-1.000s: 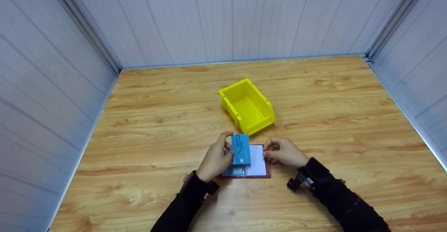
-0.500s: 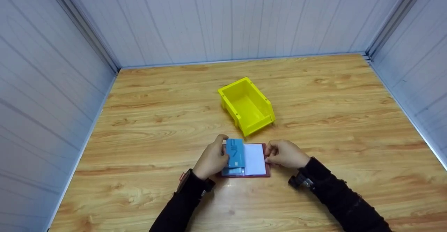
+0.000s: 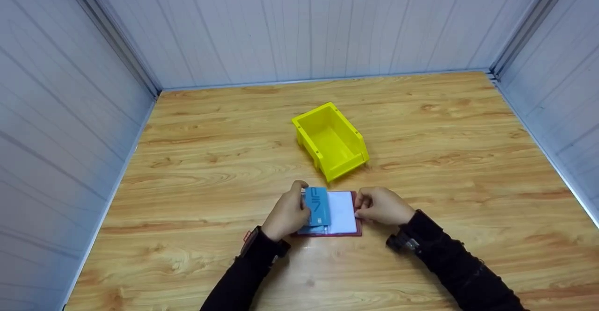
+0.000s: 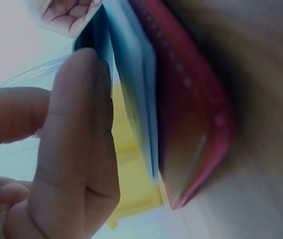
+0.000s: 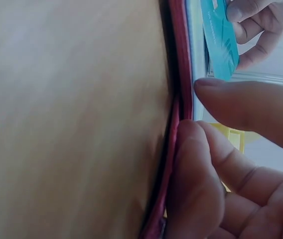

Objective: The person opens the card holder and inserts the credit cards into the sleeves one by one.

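My left hand (image 3: 287,213) grips a blue card marked VIP (image 3: 318,206) by its left side, thumb on top. The card is over the left half of an open red card holder (image 3: 359,227), whose clear sleeves and white right-hand page (image 3: 341,213) show beside it. My right hand (image 3: 384,206) pinches the holder's right edge. In the right wrist view, the thumb is at the page edge and the curled fingers are against the red cover (image 5: 182,59). Seen from the left wrist, several sleeves (image 4: 136,74) rise off the red cover (image 4: 181,74).
Just behind the card holder, an open-fronted yellow bin (image 3: 330,142) stands at an angle on the wood-grain table (image 3: 210,138). Pale panel walls (image 3: 299,25) enclose the back and both sides.
My left hand has brought the card a little left and toward me, lower over the holder's left side. The right hand stays at the right edge, its fingers slightly shifted.
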The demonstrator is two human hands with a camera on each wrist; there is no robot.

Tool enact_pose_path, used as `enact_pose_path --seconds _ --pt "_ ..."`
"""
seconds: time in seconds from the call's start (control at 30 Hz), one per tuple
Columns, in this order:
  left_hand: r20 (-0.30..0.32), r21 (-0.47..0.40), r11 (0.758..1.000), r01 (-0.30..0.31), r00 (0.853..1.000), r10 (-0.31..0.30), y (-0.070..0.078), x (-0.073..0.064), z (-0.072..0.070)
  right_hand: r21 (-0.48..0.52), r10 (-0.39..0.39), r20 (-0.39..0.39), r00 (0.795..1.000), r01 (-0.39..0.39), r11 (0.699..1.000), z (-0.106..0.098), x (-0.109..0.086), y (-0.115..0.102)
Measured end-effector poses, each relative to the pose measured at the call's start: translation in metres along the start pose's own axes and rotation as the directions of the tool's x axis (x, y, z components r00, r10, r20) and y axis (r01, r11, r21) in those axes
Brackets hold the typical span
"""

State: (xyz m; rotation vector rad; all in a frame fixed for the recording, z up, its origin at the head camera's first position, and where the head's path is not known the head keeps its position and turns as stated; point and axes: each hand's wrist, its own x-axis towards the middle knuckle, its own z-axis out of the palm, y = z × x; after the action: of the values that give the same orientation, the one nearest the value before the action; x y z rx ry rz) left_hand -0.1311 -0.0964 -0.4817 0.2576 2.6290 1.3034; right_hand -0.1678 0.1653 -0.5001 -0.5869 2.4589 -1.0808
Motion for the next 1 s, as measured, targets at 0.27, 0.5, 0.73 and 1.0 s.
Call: enact_pose_path --seconds 0.27,0.5,0.73,1.0 --pt "0.019 -0.04 0.999 0.034 0.999 -0.034 -0.0005 0.0011 0.0021 -0.015 0.006 0.004 1.0 -0.006 1.0 -0.0008 0.0007 0.0001" --pt "0.063 -0.106 0.99 0.088 0.995 -0.081 -0.0006 0.0011 0.0021 -0.004 0.004 0.01 1.0 -0.004 1.0 -0.0005 0.0015 0.0014" --pt "0.104 -0.101 0.991 0.087 0.992 -0.076 -0.0018 0.0015 0.0031 0.019 0.009 0.018 1.0 -0.009 1.0 -0.0012 0.0015 0.0001" --pt "0.077 -0.047 0.998 0.049 0.996 -0.046 -0.0025 0.0015 0.0053 0.035 0.017 0.023 1.0 -0.018 0.999 -0.0015 0.0009 -0.0003"
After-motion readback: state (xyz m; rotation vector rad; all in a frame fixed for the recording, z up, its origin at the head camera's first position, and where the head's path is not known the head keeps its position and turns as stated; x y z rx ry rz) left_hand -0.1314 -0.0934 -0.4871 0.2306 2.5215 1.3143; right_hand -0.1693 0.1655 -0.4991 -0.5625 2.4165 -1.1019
